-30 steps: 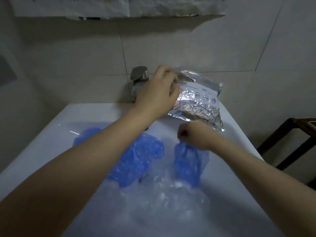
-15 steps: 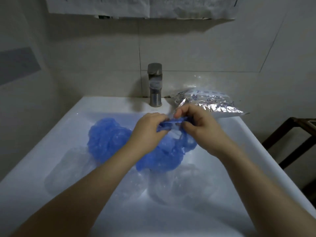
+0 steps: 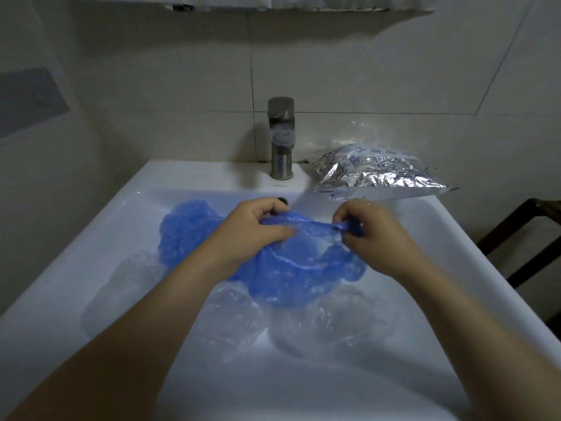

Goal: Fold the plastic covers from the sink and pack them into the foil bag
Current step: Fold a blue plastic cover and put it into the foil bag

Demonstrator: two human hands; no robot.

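Left hand (image 3: pixel 252 229) and right hand (image 3: pixel 368 229) each pinch the blue cover (image 3: pixel 297 268) rim, stretched taut between them (body sagging below); advise aligning edges before folding.

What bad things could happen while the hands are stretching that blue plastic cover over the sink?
1. The left hand and right hand pull the thin blue cover taut between them, so it might tear or slip from the pinch.
2. The foil bag lies on the sink rim with one corner past the edge; a bump could knock it off.
3. The clear covers in the basin are hard to see and could be missed.
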